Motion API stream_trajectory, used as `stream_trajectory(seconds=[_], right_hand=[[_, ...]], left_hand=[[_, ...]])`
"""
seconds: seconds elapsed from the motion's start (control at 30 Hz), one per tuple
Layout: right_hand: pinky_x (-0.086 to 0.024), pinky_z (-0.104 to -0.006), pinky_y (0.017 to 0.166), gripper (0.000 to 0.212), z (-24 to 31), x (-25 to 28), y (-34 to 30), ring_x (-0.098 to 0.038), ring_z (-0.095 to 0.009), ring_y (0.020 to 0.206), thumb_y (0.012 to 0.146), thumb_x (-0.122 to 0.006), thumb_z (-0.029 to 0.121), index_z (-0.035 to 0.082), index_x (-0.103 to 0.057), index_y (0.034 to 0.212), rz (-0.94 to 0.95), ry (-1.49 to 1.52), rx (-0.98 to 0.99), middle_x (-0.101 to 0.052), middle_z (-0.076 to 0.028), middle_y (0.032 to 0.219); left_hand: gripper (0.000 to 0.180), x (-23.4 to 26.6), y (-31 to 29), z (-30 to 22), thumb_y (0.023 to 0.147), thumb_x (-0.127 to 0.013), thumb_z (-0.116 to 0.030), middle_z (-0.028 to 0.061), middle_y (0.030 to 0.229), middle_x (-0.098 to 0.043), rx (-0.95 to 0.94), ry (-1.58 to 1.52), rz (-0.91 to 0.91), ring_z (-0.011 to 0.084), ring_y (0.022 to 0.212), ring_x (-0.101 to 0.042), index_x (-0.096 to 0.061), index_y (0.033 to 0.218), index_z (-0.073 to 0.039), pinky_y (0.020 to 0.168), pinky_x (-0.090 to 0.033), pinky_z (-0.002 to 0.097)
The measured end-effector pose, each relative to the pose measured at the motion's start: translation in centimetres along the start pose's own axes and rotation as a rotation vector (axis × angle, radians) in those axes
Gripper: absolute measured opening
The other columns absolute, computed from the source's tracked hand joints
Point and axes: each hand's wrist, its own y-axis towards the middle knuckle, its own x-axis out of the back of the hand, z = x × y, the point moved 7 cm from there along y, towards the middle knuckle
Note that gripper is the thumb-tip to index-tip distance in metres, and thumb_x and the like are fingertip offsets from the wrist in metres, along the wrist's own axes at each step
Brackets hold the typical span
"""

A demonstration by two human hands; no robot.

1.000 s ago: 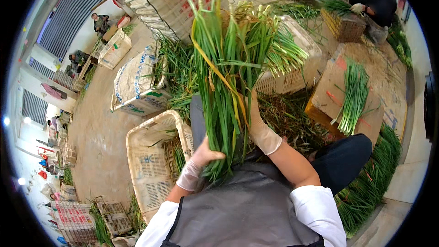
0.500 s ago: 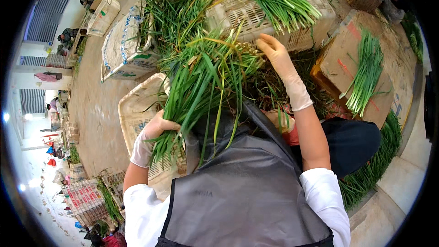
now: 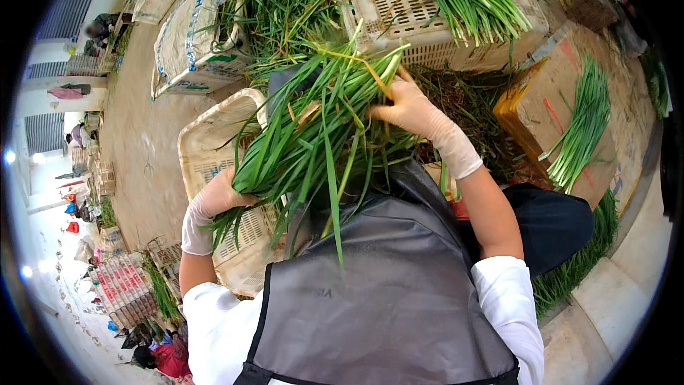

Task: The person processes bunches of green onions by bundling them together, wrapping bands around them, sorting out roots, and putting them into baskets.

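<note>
A loose bunch of garlic chives, with flat green leaves and some yellowed ones, lies across in front of my apron. My left hand, in a pale glove, is closed around its leafy end; the leaf tips hang below the fingers. At the pale stem end, my gloved right hand has its thumb and fingers closed about the stalks, partly hidden by them. A yellow leaf crosses the stems beside the right fingers. Under the bunch and left hand stands a cream plastic basket.
Ahead, an upturned pale crate bears neat chives. Another bundle lies on a cardboard-topped box at right. A tangled heap of leaves and a white box stand at far left. Leaf scraps lie below the crate.
My right hand has moved left and down from beside the stems and closed on them. The left hand has shifted left and slightly down. The view has shifted a little.
</note>
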Motion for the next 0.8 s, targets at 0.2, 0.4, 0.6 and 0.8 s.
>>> stream_trajectory(seconds=[0.2,0.4,0.6,0.8], right_hand=[[-0.044,-0.0255,0.082,0.033,-3.1,2.0,-2.2,-0.056,-0.012,0.088,0.088,-0.057,0.019,-0.005,-0.06,0.11,-0.031,0.654,-0.235,-0.064,-0.005,0.094],[-0.026,-0.0215,0.044,0.017,-11.2,7.2,-4.7,-0.032,-0.007,0.048,0.092,-0.041,0.015,0.007,-0.054,0.097,-0.548,0.946,-0.362,-0.042,0.003,0.063],[-0.044,-0.0313,0.091,0.036,-13.0,3.3,-7.0,-0.055,-0.017,0.098,0.097,-0.039,0.028,0.008,-0.051,0.125,-0.22,0.767,-0.488,-0.059,-0.012,0.112],[-0.044,-0.0332,0.091,0.04,-7.5,4.2,-4.9,-0.056,-0.021,0.103,0.087,-0.061,0.031,0.001,-0.061,0.113,-0.369,0.742,-0.43,-0.062,-0.013,0.111]], left_hand=[[0.043,1.1,-0.6,-2.3,0.073,-0.071,-0.009,0.0119,0.102,-0.066,-0.13,0.102,-0.054,0.0186,0.092,-0.06,-0.057,0.113,-0.001,0.086,-0.045,0.0296],[0.055,2.5,-1.8,-2.3,0.073,-0.07,-0.009,0.0165,0.098,-0.066,-0.201,0.244,-0.272,0.0251,0.091,-0.064,-0.052,0.125,-0.006,0.082,-0.047,0.0324],[0.064,3.3,-4.7,-8.3,0.066,-0.063,-0.001,0.0149,0.086,-0.064,-0.287,0.753,-0.583,0.0294,0.077,-0.062,-0.055,0.127,-0.018,0.066,-0.046,0.0384],[0.051,4.1,-7.1,-12.7,0.071,-0.068,-0.021,0.0097,0.087,-0.06,-0.548,1.21,-0.919,0.0271,0.074,-0.058,-0.06,0.121,-0.016,0.066,-0.045,0.0365]])
